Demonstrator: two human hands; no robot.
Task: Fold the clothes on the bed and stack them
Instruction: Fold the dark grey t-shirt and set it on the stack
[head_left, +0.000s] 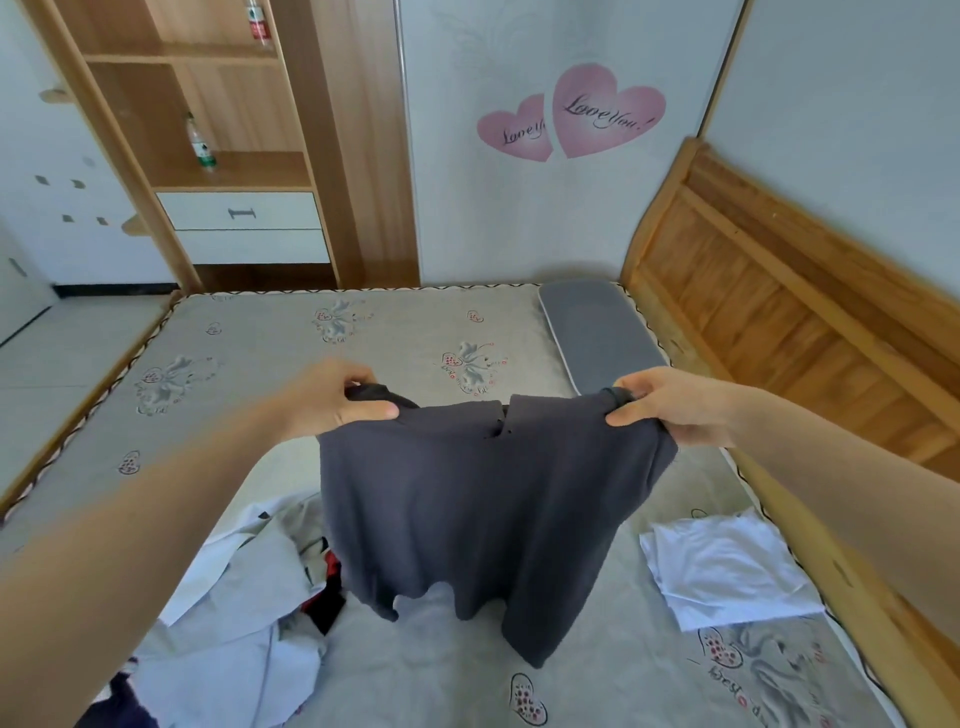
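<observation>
The person holds a dark grey shirt (488, 499) up in the air above the bed (395, 332), one hand at each top corner. The left hand (337, 397) pinches the fabric at one shoulder between thumb and curled fingers, and the right hand (670, 405) does the same at the other shoulder, with some cloth bunched inside the grip. Held this way, the garment hangs open and fairly flat under its own weight. Its hem and one sleeve dangle toward the mattress, though whether they touch it cannot be told. This grip most likely serves to shake out creases and find the shirt's outline before it is laid down for folding.

To the person's left, low in the view, lies a loose heap of unfolded clothes (234, 597), pale grey and white with a bit of red and dark blue showing. To the right, well apart from the heap, a folded white garment (727, 566) rests flat on the bed, probably the start of the stack. Keeping the two apart gives a bare patch of bed between them for folding, which the shirt now hangs over.

A grey pillow (597, 338) lies at the far end by the wooden headboard (779, 270). The task seems to be at an early stage.
</observation>
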